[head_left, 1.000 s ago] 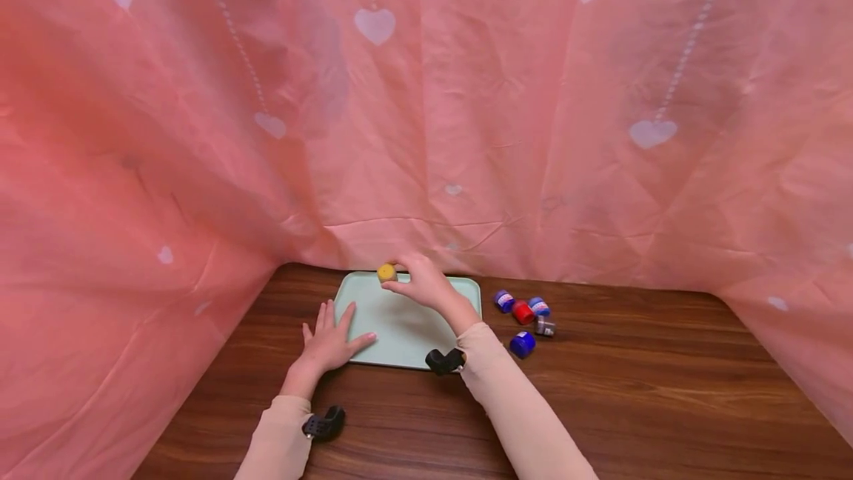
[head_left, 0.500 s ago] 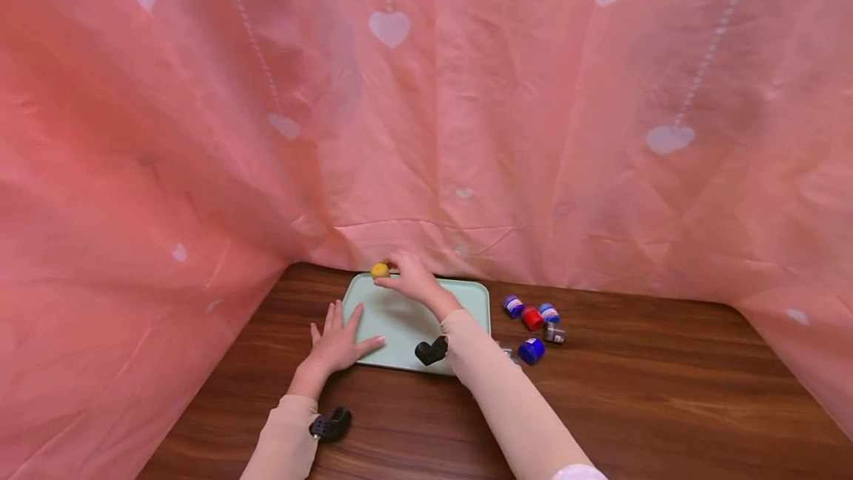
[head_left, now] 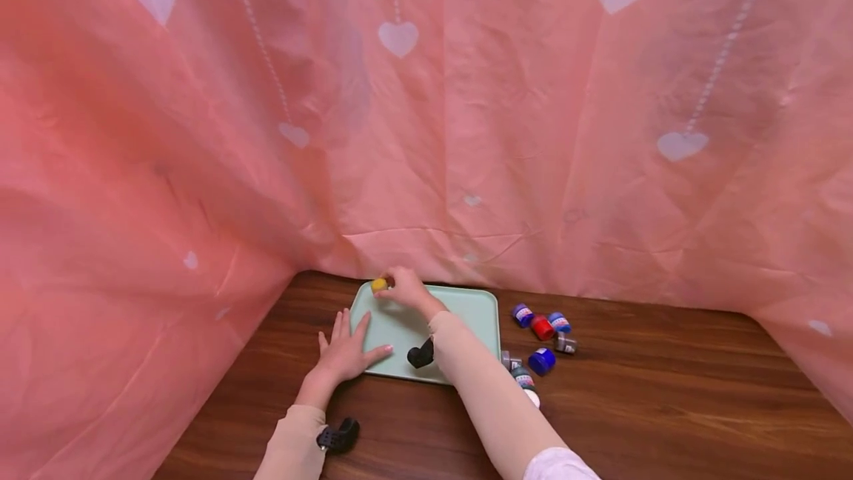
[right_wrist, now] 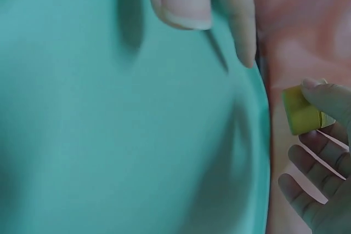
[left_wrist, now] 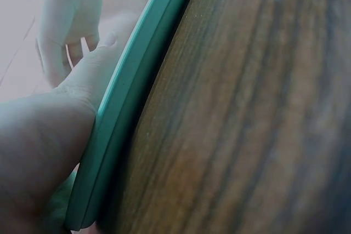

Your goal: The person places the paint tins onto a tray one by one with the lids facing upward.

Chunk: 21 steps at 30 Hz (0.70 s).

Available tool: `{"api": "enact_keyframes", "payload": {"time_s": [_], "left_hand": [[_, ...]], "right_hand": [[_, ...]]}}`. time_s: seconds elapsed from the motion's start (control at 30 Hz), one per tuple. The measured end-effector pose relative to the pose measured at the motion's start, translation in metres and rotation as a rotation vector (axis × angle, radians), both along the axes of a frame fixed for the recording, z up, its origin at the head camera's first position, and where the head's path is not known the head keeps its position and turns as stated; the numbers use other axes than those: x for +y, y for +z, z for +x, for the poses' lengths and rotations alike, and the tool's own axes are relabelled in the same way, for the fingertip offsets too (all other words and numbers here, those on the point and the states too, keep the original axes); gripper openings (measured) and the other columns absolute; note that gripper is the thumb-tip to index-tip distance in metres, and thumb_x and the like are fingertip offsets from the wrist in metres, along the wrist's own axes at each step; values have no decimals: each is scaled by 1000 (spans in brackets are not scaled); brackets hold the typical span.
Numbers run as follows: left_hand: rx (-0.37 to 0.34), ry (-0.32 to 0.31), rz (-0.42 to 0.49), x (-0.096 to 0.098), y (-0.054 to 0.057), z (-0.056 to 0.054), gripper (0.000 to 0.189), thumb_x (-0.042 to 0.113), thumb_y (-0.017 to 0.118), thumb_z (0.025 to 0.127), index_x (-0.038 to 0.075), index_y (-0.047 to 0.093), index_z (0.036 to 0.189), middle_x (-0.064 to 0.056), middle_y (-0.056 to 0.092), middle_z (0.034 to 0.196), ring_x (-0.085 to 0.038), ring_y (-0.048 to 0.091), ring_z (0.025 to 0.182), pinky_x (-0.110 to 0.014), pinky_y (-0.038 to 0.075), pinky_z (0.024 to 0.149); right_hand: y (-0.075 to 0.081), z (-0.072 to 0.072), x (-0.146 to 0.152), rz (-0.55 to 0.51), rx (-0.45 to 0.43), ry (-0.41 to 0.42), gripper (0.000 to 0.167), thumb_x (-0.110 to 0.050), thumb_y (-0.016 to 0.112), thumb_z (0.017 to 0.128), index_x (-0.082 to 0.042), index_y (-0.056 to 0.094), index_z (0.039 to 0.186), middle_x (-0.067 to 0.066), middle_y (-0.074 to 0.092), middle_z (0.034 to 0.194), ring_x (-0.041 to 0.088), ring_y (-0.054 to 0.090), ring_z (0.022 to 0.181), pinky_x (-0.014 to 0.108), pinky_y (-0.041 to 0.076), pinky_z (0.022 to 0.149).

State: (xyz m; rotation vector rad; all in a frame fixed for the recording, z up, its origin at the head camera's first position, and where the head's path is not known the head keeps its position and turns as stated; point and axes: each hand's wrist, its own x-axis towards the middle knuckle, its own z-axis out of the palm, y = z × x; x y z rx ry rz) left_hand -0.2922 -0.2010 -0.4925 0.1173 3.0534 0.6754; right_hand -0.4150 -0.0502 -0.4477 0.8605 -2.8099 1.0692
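Note:
My right hand (head_left: 408, 292) pinches a small jar with a yellow lid (head_left: 379, 285) between thumb and fingers, over the far left corner of a pale green tray (head_left: 469, 317). In the right wrist view the yellow-lidded jar (right_wrist: 303, 112) is tilted, its lid turned away from the palm, and the other fingers (right_wrist: 310, 160) stay loose. My left hand (head_left: 345, 354) rests with spread fingers at the tray's near left corner. The left wrist view has the left thumb (left_wrist: 90, 78) lying over the tray's edge (left_wrist: 118, 97).
Right of the tray, several small paint jars lie on the wooden table (head_left: 666, 391), among them a red jar (head_left: 543, 327) and a dark blue jar (head_left: 542, 361). A teal-dark jar (head_left: 523, 378) shows beside the right sleeve. A pink curtain (head_left: 500, 132) hangs behind.
My right hand has carried the yellow-lidded jar left and lowered it toward the tray's far left corner. More jars show beside the right sleeve. The left hand keeps its place; the view has shifted slightly.

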Motion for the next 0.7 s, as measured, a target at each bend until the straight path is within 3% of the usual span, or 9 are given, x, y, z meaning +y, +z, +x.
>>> {"api": "enact_keyframes", "payload": {"time_s": [0.23,0.53,0.7], "left_hand": [[0,5,13,-1,1,4,91,67,59,84,12,33,153,-32,9,159,-46,5,150,-79,6,106],[10,15,18,-4,0,6,91,65,61,84,12,34,152,-32,10,159,-46,6,149,-78,6,107],[3,18,17,-5,1,7,91,66,60,84,12,34,152,-32,10,159,-46,6,149,-78,6,106]], "right_hand": [[-11,-2,-9,2,-41,-45,32,-17,78,82,-2,68,109,9,69,102,18,61,91,32,51,86],[-18,1,-21,62,-15,-94,25,-15,77,82,-2,69,101,4,65,90,15,53,80,28,46,76],[-19,1,-26,92,-11,-138,24,-18,76,82,-5,70,101,2,66,92,15,53,82,28,46,78]]}}
